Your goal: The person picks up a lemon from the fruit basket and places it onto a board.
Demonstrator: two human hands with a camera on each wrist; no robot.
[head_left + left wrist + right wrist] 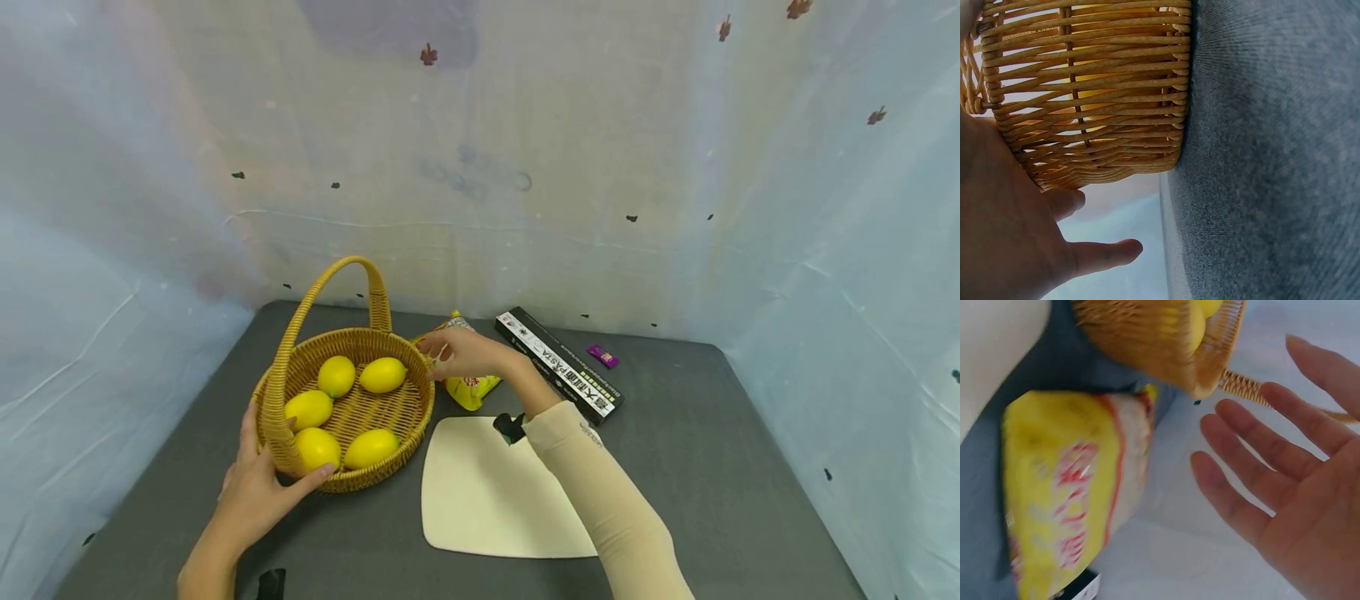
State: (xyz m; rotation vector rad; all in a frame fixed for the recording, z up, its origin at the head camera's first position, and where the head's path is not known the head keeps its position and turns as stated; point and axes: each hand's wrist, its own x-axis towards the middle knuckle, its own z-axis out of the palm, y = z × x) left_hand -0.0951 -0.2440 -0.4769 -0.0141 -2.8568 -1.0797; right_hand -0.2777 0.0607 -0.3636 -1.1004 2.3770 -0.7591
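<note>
A wicker basket point(386, 406) of five lemons point(372, 449), just right of the left hand point(258, 492), is gripped between its thumb and fingers, while the right hand point(467, 354), fingers spread, is held beside the opposite side, where tipping would best be prevented by even support.

The right hand point(467, 352) partly hides the yellow bag point(471, 393), the sleeve point(615, 504) part of the board point(487, 492).

right hand point(1316, 494): fingers extended, near wicker basket point(1135, 337) | handle point(1244, 385): partly behind fingers | yellow fruit point(1197, 328): inside basket | yellow packet point(1069, 481): red lettering, blurred, on grey surface point(982, 500) | pale board point(997, 344): upper-left corner | black box point(1077, 585): bottom edge, mostly hidden
</note>
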